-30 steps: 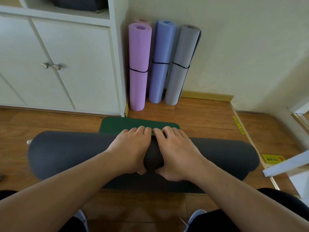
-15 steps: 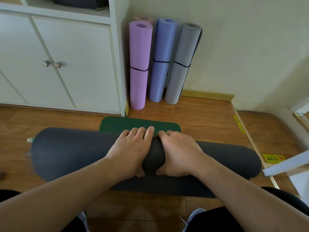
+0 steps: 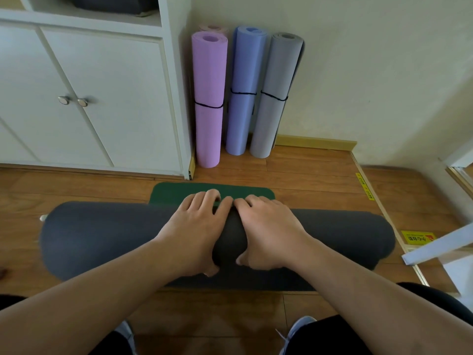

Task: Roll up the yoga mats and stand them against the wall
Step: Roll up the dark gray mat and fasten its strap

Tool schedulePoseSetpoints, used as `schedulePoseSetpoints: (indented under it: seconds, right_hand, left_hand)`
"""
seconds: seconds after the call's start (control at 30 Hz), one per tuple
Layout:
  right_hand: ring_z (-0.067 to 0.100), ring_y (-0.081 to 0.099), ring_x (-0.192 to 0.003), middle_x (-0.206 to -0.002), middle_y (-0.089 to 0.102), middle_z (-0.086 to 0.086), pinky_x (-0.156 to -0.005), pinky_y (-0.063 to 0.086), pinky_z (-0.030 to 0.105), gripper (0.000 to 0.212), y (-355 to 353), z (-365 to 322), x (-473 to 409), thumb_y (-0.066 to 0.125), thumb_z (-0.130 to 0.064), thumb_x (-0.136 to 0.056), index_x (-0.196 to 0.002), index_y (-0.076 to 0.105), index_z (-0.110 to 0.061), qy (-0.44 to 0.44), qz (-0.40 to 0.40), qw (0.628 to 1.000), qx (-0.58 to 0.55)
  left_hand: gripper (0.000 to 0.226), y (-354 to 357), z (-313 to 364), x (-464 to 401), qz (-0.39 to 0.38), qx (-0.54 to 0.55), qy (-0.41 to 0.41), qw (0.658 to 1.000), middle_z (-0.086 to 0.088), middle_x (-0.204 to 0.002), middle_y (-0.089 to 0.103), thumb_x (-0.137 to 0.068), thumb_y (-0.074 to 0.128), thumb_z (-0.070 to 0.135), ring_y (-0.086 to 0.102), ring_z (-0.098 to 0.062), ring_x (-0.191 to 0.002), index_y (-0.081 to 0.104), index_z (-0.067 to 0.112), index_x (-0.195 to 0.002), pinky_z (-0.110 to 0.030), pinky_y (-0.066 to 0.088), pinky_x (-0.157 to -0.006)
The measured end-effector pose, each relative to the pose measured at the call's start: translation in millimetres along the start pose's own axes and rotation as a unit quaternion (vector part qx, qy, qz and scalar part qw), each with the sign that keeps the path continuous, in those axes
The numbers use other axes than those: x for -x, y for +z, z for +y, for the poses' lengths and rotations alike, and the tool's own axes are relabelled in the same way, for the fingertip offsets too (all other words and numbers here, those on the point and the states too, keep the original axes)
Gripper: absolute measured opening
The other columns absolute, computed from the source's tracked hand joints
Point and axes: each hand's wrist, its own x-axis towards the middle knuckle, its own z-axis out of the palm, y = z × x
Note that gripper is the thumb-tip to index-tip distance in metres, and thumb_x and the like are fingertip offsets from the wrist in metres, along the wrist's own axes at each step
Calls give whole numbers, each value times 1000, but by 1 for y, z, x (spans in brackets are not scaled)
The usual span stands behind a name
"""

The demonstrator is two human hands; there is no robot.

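The dark grey yoga mat [image 3: 102,237] lies across the wooden floor [image 3: 307,175] as a thick roll, and both hands are on its middle part. The left hand [image 3: 197,226] and the right hand [image 3: 266,226] sit side by side, very near each other, with only a narrow strip of the roll showing between them. The fingers of each hand are bent over the top of the roll toward its far side, and the thumbs reach down on the near side, so each hand grips the roll around its curve. The roll extends well beyond the left hand on one side and well beyond the right hand on the other. Under the hands, on the near side, a flat part of the same mat lies on the floor.

Just beyond the fingertips a green mat [image 3: 179,192] lies flat on the floor, partly hidden behind the roll. Further beyond the hands, three rolled mats stand upright against the wall [image 3: 371,73]: a purple mat [image 3: 208,73], a blue mat [image 3: 245,67] and a light grey mat [image 3: 276,73], each tied with a dark cord. A fourth, pinkish roll [image 3: 213,28] shows only its top behind the purple one. Beyond the left hand stands a white cabinet [image 3: 115,85].
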Motion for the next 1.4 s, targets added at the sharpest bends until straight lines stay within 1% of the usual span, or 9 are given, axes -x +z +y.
schedulePoseSetpoints:
  seconds: [0.13, 0.3, 0.5, 0.7, 0.9, 1.0, 1.13, 1.27, 1.4]
  right_hand:
    - [21, 57, -118, -129, 57, -2, -101, 52, 40, 99, 1, 1, -2, 89, -66, -64, -143, 45, -25, -5, -10, 1000, -23]
    - [30, 38, -143, -154, 38, 5, -124, 32, 47, 127, 5, -3, 5, 91, -62, -66, -162, 18, -19, -4, -1, 1000, 26]
    - [24, 57, -120, -131, 57, 0, -102, 51, 44, 107, 10, -3, 1, 91, -64, -60, -145, 41, -24, -3, -20, 1000, -24]
    - [21, 58, -118, -129, 60, -3, -102, 51, 41, 102, 5, 0, -4, 90, -63, -65, -146, 41, -24, 1, -12, 999, -31]
    - [32, 34, -146, -156, 34, 10, -126, 29, 48, 127, 5, -10, 2, 92, -58, -68, -161, 17, -16, 2, -8, 999, 39]
    - [30, 46, -136, -147, 45, 8, -119, 38, 47, 118, 7, -8, 2, 92, -60, -67, -157, 27, -17, -1, -28, 998, 56]
    - [26, 55, -122, -135, 56, 3, -105, 49, 44, 99, 7, -5, 0, 91, -60, -66, -144, 42, -21, -7, -19, 1000, 18]
    - [23, 56, -121, -131, 59, 0, -103, 51, 43, 99, 1, 3, -4, 90, -64, -64, -142, 44, -23, 13, -21, 1000, 3]
    - [27, 51, -132, -142, 54, 4, -117, 41, 46, 112, 1, -2, 1, 89, -60, -68, -155, 30, -21, 17, -12, 1000, 0]
  left_hand:
    - [111, 3, 1, -5, -4, -10, -9, 1000, 2, -139, 44, -60, 90, 62, 47, -22, -128, 32, 22, -146, -41, 44, -111]
    - [98, -10, -7, -11, -22, 85, -5, 996, 11, -130, 52, -61, 93, 56, 54, -13, -116, 40, 27, -138, -34, 46, -106]
    - [101, -10, -12, -9, -75, 104, -2, 992, 13, -133, 53, -60, 90, 62, 53, -14, -120, 38, 33, -142, -37, 46, -109]
    - [125, 6, -1, -7, -20, 9, -13, 1000, 2, -149, 42, -61, 91, 63, 45, -22, -136, 22, 22, -156, -43, 40, -118]
    - [99, -7, -12, -15, -49, 89, -27, 994, 10, -121, 60, -60, 93, 57, 61, -16, -108, 37, 25, -135, -36, 52, -99]
    - [96, -11, -13, -16, -75, 110, -20, 991, 13, -113, 59, -58, 91, 65, 59, -13, -103, 40, 29, -131, -35, 51, -97]
    - [97, -7, -12, -10, -78, 101, -13, 992, 14, -124, 54, -59, 88, 68, 55, -14, -116, 38, 33, -135, -38, 46, -107]
    - [128, -1, -8, -3, -48, 9, -6, 999, 3, -151, 36, -59, 87, 71, 39, -24, -140, 19, 26, -158, -46, 37, -120]
    - [112, -1, -5, -6, -21, 5, -13, 1000, 3, -146, 44, -63, 90, 60, 45, -22, -134, 30, 23, -150, -46, 42, -114]
